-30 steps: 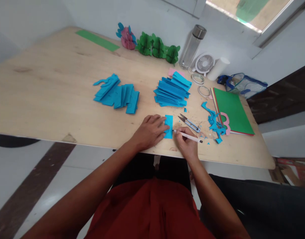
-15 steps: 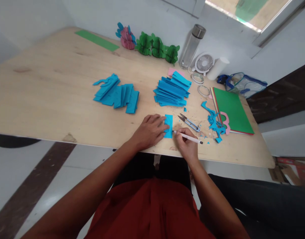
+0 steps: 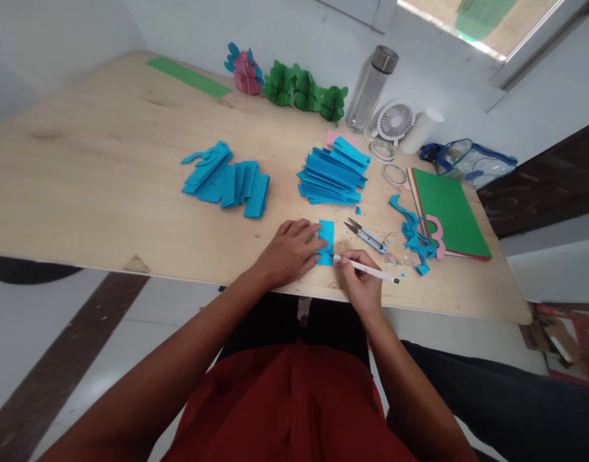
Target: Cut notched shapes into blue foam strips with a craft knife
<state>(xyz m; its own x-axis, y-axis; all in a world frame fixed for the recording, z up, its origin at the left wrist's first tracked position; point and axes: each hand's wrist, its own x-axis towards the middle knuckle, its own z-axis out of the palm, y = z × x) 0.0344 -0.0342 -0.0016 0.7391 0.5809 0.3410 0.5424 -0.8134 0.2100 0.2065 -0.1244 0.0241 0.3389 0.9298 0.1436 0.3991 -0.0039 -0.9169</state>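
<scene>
A small blue paper piece (image 3: 326, 231) lies on the table near its front edge. My left hand (image 3: 289, 253) rests flat with its fingers spread, the fingertips pressing on the paper's left side. In my right hand (image 3: 362, 282) is a white pen (image 3: 371, 271), its tip at the paper's lower part. Faint drawn lines show on the paper. Just beyond my right hand lie thread snips (image 3: 366, 236), blades pointing away to the left. Behind them is a pile of folded blue paper strips (image 3: 330, 173).
More folded blue papers (image 3: 227, 183) lie to the left. Blue scraps (image 3: 412, 234), a pink cutout (image 3: 436, 234) and a green sheet stack (image 3: 453, 212) are at right. Along the wall stand green paper ornaments (image 3: 304, 90), a bottle (image 3: 374, 86) and a small fan (image 3: 395, 120).
The pen tip has shifted slightly left onto the blue paper, and the pen's back end has swung a little right and down. My left hand has stayed in place.
</scene>
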